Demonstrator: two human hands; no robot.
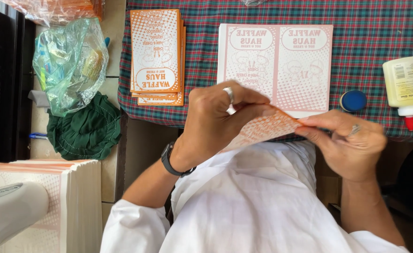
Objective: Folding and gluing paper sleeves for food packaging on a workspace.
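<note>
Over the plaid-clothed worktop [365, 37], the left hand [216, 124] and right hand [351, 140] pinch an orange-printed paper sheet [265, 129] (glue bottle [404, 86] nearby).

Plaid table [370, 28]: sheets [274, 65], glue [404, 86], cap [353, 100]

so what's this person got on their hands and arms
The left hand wears a silver ring, with a black wristwatch on that wrist. The right hand has a thin ring. Both arms have white sleeves pushed up past the forearms.
</note>
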